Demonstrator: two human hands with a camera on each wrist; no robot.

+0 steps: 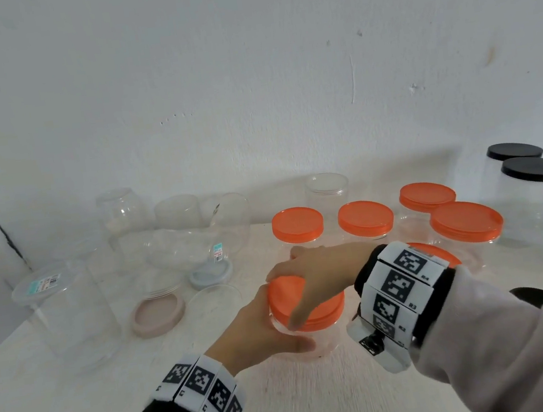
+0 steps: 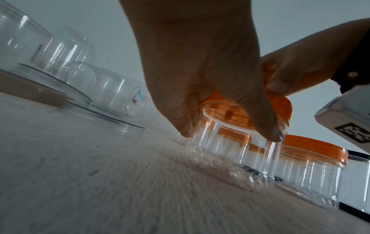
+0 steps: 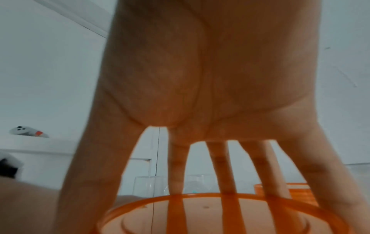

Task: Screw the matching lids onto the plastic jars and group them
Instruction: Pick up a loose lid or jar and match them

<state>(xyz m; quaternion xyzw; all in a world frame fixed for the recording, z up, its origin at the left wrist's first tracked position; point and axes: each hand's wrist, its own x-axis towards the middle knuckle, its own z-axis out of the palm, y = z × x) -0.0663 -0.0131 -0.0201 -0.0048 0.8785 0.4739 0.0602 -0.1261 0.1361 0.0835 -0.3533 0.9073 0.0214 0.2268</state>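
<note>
A clear plastic jar [image 1: 318,339] stands near the table's middle with an orange lid [image 1: 296,301] on its mouth. My left hand [image 1: 266,331] wraps round the jar's body from the left, thumb in front [image 2: 266,126]. My right hand [image 1: 309,270] comes from the right and grips the orange lid [image 3: 210,210] from above, fingers [image 3: 226,171] spread over its rim. Several clear jars with orange lids [image 1: 365,219] stand grouped behind and right of it. Uncapped clear jars [image 1: 182,248] lie and stand at the back left, with a beige lid [image 1: 158,315] and clear lids beside them.
Clear jars with black lids [image 1: 534,169] stand at the far right. A tall clear container [image 1: 65,302] with a labelled lid stands at the left. The white wall [image 1: 247,88] closes the back. The bare tabletop [image 1: 289,404] stretches in front of the held jar.
</note>
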